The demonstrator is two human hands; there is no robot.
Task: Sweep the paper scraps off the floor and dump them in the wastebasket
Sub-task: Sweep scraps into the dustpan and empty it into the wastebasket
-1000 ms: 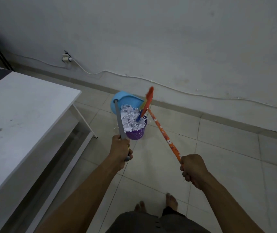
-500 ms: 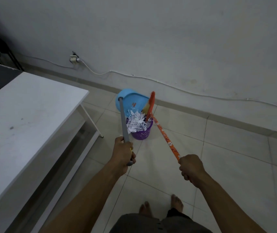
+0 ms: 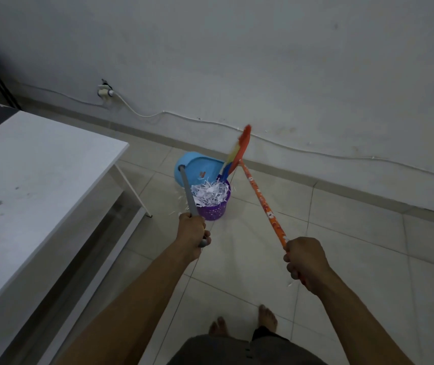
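Observation:
A purple wastebasket (image 3: 214, 210) stands on the tiled floor, heaped with white paper scraps (image 3: 209, 193). Behind it the blue dustpan (image 3: 197, 168) is tipped up over the basket. My left hand (image 3: 193, 229) grips its grey handle (image 3: 188, 196). My right hand (image 3: 306, 260) grips the orange patterned broom stick (image 3: 262, 201). The broom's orange and coloured bristles (image 3: 239, 151) are lifted to the right of the dustpan, above the basket's far rim. A few scraps (image 3: 180, 204) lie or fall just left of the basket.
A white table (image 3: 34, 180) with a thin leg (image 3: 134, 189) fills the left side. A white cable (image 3: 302, 150) runs along the wall from a plug (image 3: 104, 92). My bare feet (image 3: 242, 322) stand on the tiles at the bottom.
The broom head has swung up and to the right, away from the scraps. The dustpan stays tipped over the basket, and the scrap heap sits in the basket.

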